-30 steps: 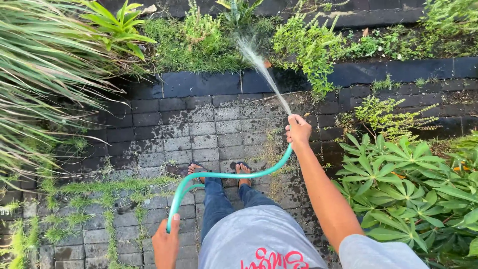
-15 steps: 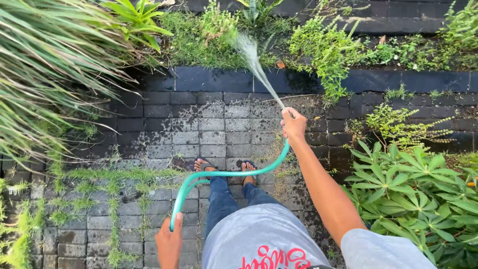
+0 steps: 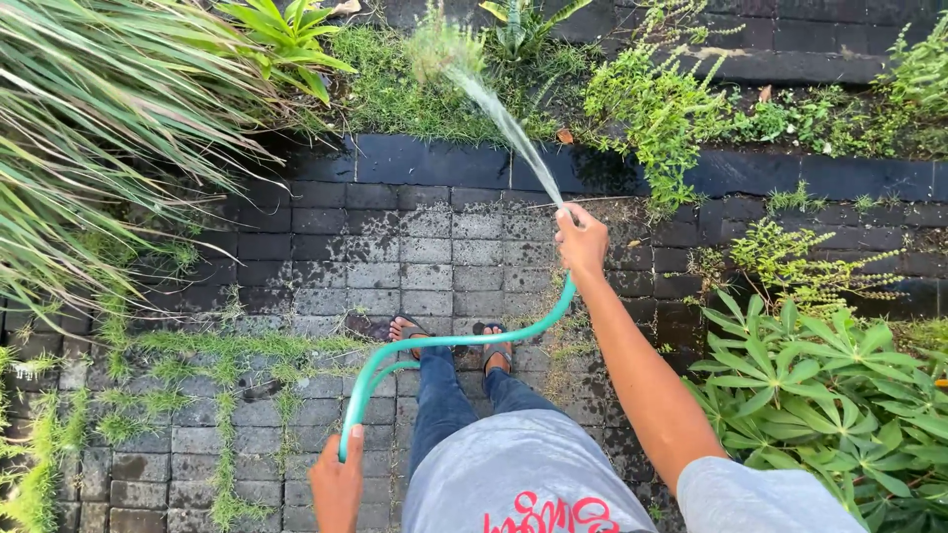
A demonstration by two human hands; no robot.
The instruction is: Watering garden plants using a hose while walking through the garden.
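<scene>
Spraying is under way: water (image 3: 504, 123) is thrown from the hose (image 3: 464, 342) toward the grass bed (image 3: 415, 89) at upper centre of the frame. Wet paving (image 3: 395, 247) is seen below it; how much remains unwatered cannot be told. The hose end is closed in the right hand (image 3: 581, 242), pointing up-left; its length curves down to the left hand (image 3: 336, 484), whose fingers are wrapped around it at lower centre.

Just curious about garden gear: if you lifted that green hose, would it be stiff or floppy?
Probably floppy: the green hose sags in a loose curve between the left hand and right hand. Likely heavier than it looks, since water runs through it.
</scene>
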